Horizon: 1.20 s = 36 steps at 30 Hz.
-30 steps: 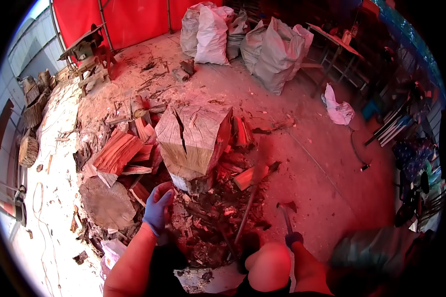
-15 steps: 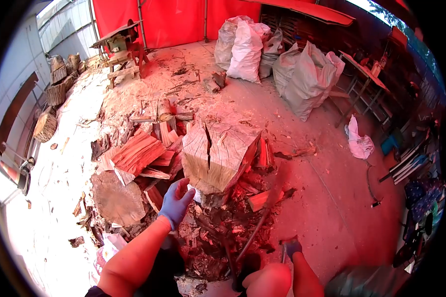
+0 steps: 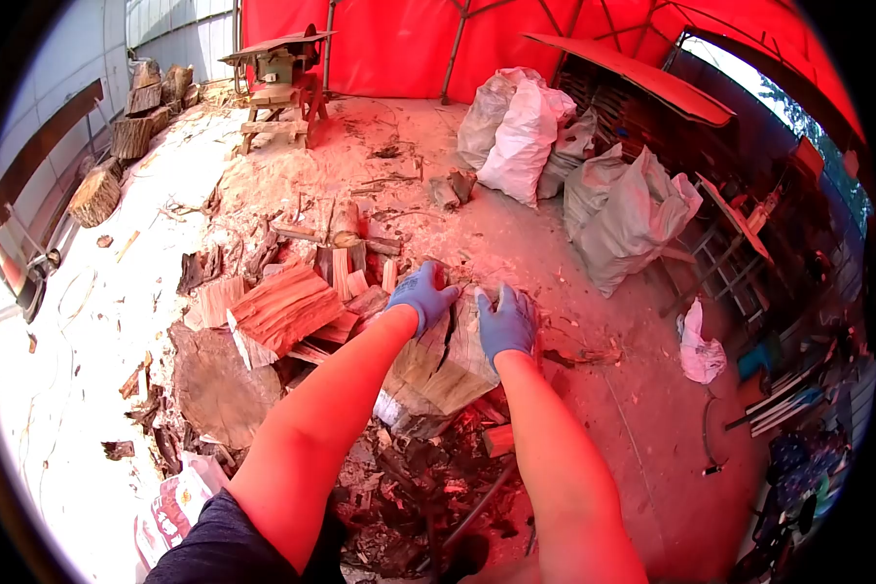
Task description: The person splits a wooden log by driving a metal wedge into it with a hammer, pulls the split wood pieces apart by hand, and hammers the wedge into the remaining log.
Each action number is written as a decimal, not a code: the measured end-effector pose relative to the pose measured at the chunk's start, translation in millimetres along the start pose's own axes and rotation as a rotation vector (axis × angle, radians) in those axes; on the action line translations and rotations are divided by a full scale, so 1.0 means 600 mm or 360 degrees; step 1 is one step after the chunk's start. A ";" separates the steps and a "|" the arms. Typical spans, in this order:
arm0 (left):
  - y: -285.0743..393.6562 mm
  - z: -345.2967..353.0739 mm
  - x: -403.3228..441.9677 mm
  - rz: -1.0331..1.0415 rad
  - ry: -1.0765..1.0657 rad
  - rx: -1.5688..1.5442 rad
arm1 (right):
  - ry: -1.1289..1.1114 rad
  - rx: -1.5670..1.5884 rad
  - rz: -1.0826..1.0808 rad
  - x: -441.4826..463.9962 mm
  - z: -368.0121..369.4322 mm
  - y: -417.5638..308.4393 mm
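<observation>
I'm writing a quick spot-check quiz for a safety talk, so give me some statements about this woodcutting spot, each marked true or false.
1. The left hand and right hand are both at the cracked block. True.
2. Both hands are bare. False: both wear blue gloves.
3. The block's crack runs between the hands. True.
4. The right hand grips an axe. False: it holds no tool, its fingers spread on the block.

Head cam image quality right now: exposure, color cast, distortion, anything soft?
Head view: ground at left blown out to near white; heavy red cast from the red tarp over floor and arms; strong fisheye curvature, black vignette at the edges; lower-right clutter dark and hard to read; gloved hands fairly sharp.
</observation>
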<state>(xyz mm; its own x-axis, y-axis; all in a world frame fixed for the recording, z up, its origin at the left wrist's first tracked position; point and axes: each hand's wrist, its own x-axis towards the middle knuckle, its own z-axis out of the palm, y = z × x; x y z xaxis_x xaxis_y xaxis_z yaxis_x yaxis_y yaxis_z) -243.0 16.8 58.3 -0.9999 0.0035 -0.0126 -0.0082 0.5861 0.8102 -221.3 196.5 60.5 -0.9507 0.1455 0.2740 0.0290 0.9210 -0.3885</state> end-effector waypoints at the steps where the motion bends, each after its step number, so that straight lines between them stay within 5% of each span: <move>1: -0.006 0.001 0.004 -0.0009 -0.0010 -0.0006 | -0.0011 -0.0009 0.0005 -0.003 0.011 0.004; 3: -0.020 -0.003 0.012 0.0005 0.0092 -0.0007 | 0.0308 -0.0221 -0.0144 -0.011 0.036 0.007; 6: -0.066 0.009 0.065 0.0114 -0.0182 -0.0324 | 0.0354 -0.0204 -0.0192 -0.014 0.031 0.003; 11: -0.082 0.018 0.069 0.0209 -0.0312 -0.0431 | 0.0027 -0.0112 0.0126 -0.007 -0.010 -0.039; 13: -0.077 0.016 0.056 0.0390 0.0029 -0.0130 | 0.0286 -0.0319 -0.0024 -0.010 0.008 -0.034; 21: -0.080 -0.026 -0.012 0.0306 -0.0051 -0.0160 | 0.0226 -0.0101 -0.0263 -0.003 0.006 -0.042; 24: -0.113 -0.008 -0.025 0.0387 0.0147 -0.0475 | 0.0174 -0.0011 -0.0346 0.003 0.015 -0.042; 29: -0.088 -0.025 -0.047 0.0463 0.0452 -0.0250 | 0.0124 0.0096 -0.0411 0.025 0.026 -0.043; 31: -0.081 -0.025 -0.054 0.0134 -0.0053 -0.1389 | 0.0051 0.0154 -0.0463 0.032 0.026 -0.046; 36: -0.067 -0.037 -0.064 0.0087 0.0035 -0.1049 | 0.0142 0.0164 -0.0531 0.034 0.029 -0.049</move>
<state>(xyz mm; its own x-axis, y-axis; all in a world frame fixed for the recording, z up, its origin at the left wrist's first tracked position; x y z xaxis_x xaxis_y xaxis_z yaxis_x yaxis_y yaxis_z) -204.5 -25.2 39.3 -0.9990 -0.0012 0.0450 0.0450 -0.0332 0.9984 -247.1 166.1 62.0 -0.8718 -0.1217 0.4746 -0.3138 0.8826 -0.3500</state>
